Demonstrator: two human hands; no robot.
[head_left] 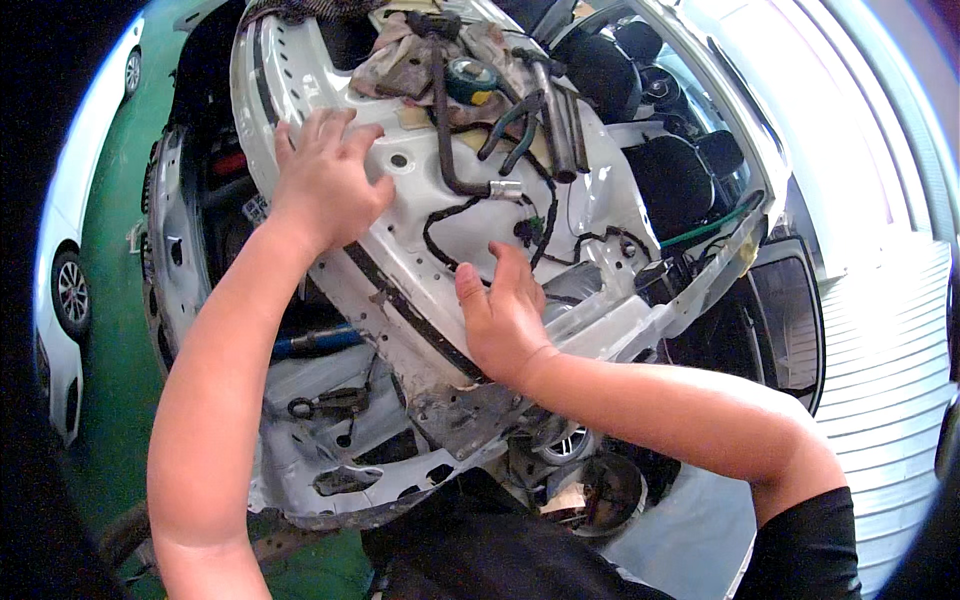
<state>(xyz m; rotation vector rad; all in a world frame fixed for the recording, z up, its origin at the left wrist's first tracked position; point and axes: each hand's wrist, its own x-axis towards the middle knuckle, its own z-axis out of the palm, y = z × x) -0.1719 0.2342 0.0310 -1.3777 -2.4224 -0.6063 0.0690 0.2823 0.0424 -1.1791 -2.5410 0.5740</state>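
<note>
A white car body panel [372,198] lies in front of me, with a dark strip along its near edge. My left hand [328,180] rests on the left part of that edge, fingers spread and nothing held. My right hand [505,318] is at the panel's near right edge, thumb apart from the fingers and nothing visible in it; some fingers are partly hidden. Close to it runs a loose black wiring harness [431,231]. Beyond lie an L-shaped socket wrench [445,130], a hammer [556,120], and pliers [513,130] with dark blue-green handles.
A stained cloth [377,72] and a teal round tool with a yellow part [472,82] lie farther back. Car seats [668,185] show through the opening at right. Bare metal bodywork [330,440] is below the panel. A white car [62,330] stands on green floor at left.
</note>
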